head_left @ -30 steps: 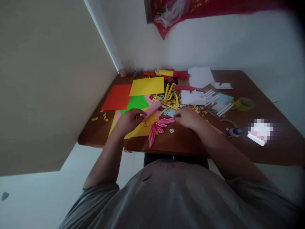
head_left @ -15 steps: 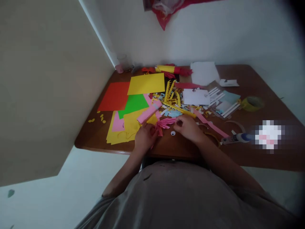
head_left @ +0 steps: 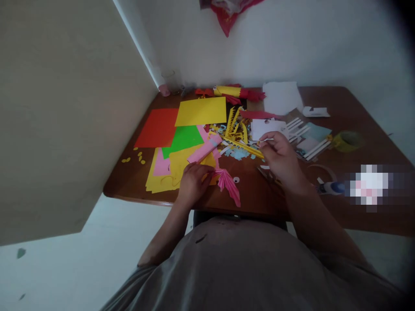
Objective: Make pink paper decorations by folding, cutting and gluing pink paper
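Note:
My left hand (head_left: 195,179), near the table's front edge, is closed on one end of a pink pleated paper fan (head_left: 229,185). The fan's folds spread to the right and down over the wood. A googly eye (head_left: 236,179) lies just beside it. Above the left fingers rests a pink paper roll (head_left: 205,148) with a bluish band. My right hand (head_left: 279,156) is raised over the scraps by the end of a yellow paper strip (head_left: 244,147), its fingertips pinched together; what they hold is too small to tell. Scissors (head_left: 266,173) lie partly hidden under the right wrist.
Red (head_left: 158,128), yellow (head_left: 201,111) and green paper (head_left: 183,140) sheets overlap on the left. A yellow-and-red paper fish (head_left: 228,91) lies at the back. White papers (head_left: 282,97), a clear box of white strips (head_left: 311,138) and a tape roll (head_left: 346,141) are at right.
My right hand has moved up and right, away from the fan, to the scraps. The fan has swung downward from my left hand. The pink strip at right is no longer visible.

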A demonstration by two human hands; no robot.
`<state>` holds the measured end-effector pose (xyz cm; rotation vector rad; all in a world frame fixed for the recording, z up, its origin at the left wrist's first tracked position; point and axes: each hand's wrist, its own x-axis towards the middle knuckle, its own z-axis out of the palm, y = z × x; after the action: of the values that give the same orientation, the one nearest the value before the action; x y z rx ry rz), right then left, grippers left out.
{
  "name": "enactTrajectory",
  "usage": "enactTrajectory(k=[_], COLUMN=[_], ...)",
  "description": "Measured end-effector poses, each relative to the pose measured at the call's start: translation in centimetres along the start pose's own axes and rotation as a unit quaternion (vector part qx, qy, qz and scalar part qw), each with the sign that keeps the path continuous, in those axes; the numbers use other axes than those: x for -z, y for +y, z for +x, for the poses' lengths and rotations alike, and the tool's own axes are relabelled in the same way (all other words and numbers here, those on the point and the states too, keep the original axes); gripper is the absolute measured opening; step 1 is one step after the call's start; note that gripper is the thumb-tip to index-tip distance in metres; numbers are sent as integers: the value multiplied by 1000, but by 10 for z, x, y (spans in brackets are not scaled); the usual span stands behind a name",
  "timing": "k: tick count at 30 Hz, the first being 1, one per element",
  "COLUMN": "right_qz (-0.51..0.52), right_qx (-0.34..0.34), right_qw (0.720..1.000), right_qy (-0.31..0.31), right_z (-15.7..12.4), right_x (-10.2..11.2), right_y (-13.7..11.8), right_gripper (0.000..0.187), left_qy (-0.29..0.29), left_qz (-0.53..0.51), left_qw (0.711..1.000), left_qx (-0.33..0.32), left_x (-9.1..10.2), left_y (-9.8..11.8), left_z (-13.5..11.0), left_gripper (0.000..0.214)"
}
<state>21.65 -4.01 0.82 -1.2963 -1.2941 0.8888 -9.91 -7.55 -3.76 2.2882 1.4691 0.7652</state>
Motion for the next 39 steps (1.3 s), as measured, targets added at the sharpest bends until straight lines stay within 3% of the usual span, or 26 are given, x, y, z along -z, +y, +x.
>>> enactTrajectory(k=[3,8,11,16,24,29,35,39], right_qz=[31,99,136,153,214,193,179,147], right_qx=[-14,-48,-44,10,51,48,28,44], right_qw=[999,987,979,979,969,972,954,948], right_qy=[-6,-117,-146,-134,-109,-127,-238,-279], right_z=[0,-11,-17,-26,-42,-46,-33,-18], right_x=[2,-2,-5,-8,-8,-9,-24,-37], right_y=[-6,-13,-19,-26,-45,-61,-74,-70], right_gripper=[19,30,33,27,17,19,25,24], left_qy=[-18,-28,-7,38,164,186,152,96], left_qz=[-33,-89,-100,-179,-264,-350,-489,-566], left_qw=[999,996,995,980,950,918,858,816], left_qx=[3,-3,15,74,15,7,47,64], left_x=[5,18,23,26,35,36,24,8], left_y=[-6,-7,-3,8,30,39,55,61], left_z=[1,2,2,-1,0,2,24,40], left_gripper=[13,11,13,20,13,8,18,26])
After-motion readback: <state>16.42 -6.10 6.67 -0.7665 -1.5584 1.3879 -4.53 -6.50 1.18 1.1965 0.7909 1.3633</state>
